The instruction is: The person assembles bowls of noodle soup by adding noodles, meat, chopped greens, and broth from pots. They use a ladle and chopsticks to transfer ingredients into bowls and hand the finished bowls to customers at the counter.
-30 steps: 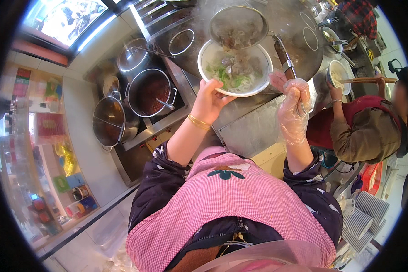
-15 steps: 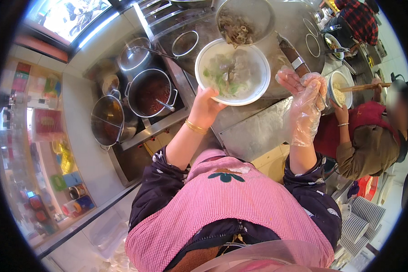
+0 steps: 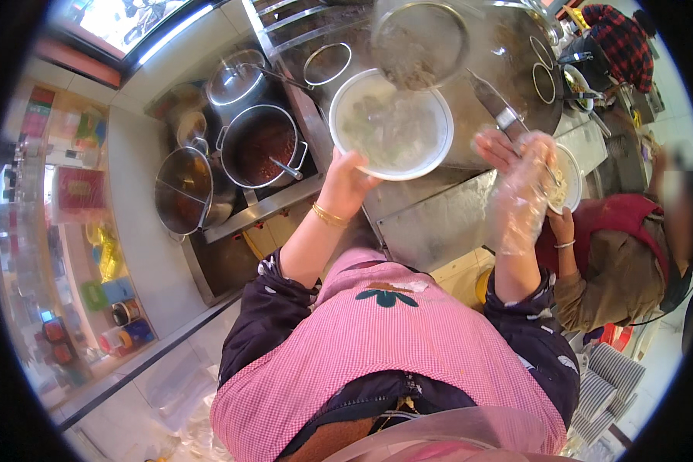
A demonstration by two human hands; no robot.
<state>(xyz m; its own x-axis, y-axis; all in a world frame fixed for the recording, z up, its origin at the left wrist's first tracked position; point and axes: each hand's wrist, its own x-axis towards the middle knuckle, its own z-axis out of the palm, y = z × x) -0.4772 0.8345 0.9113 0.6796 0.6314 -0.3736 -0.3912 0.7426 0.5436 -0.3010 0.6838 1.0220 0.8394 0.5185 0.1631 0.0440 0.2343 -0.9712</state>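
Observation:
My left hand [image 3: 345, 181], bare with a gold bracelet, grips the near left rim of a white bowl [image 3: 443, 158] with a blue band. Pale broth and greens show faintly in it through steam. My right hand [image 3: 522, 173], in a clear plastic glove, is closed around a long handle with a metal collar, which runs up toward a round strainer [image 3: 422, 50]. Steam blurs the handle's join with the strainer. Brown meat pieces [image 3: 412, 71] lie in the strainer, whose near edge overlaps the bowl's far rim.
Left of the bowl stand a pot of red sauce [image 3: 258, 150], a divided pot [image 3: 185, 192] and a lidded pot [image 3: 235, 77]. Close by my right hand, a co-worker's hand [image 3: 562, 225] holds a bowl of noodles [image 3: 568, 165]. Striped plates [image 3: 617, 369] are stacked lower right.
The strainer has shifted slightly right and down, and steam now veils it and the bowl's contents. The co-worker's noodle bowl has come left, close to my right hand. Both my hands keep their grip.

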